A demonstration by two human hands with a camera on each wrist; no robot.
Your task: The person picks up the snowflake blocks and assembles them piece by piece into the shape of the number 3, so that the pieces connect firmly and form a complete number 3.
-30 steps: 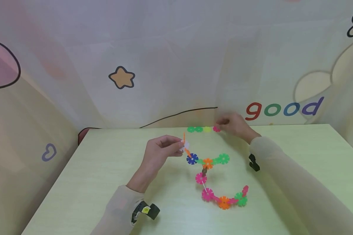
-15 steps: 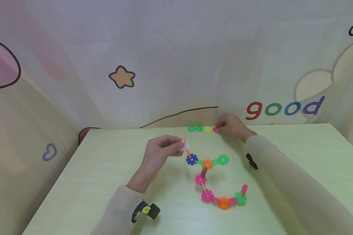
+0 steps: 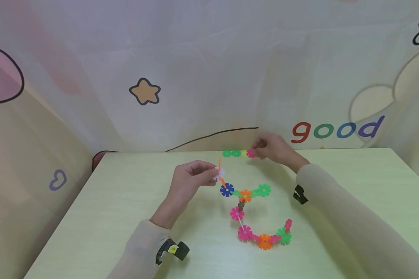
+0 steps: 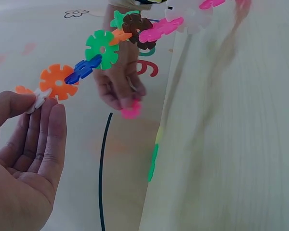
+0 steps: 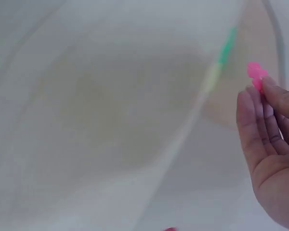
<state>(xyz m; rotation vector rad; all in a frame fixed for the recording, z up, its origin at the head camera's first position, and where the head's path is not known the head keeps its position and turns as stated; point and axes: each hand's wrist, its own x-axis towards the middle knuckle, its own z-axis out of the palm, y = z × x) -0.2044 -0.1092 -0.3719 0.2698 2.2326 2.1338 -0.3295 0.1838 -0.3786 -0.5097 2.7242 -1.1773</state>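
Now I see my left hand [image 3: 190, 180] at frame middle, fingers pinching the white end piece [image 3: 220, 173] of the flower chain [image 3: 246, 201] | chain trails down onto the worktop [image 3: 125, 217] | right hand [image 3: 277, 149] upper middle, fingers pinching a pink flower piece [image 3: 251, 153] beside the green-yellow row [image 3: 234, 153].

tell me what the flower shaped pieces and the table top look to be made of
Flower pieces: most likely moulded plastic, going by the bright uniform colours, thin flat discs and notched edges slotted into each other; the pink one in the right hand looks slightly translucent. Table top: pale green with faint wood-grain streaks and a smooth matte look, probably laminate or painted board, though solid wood cannot be ruled out.
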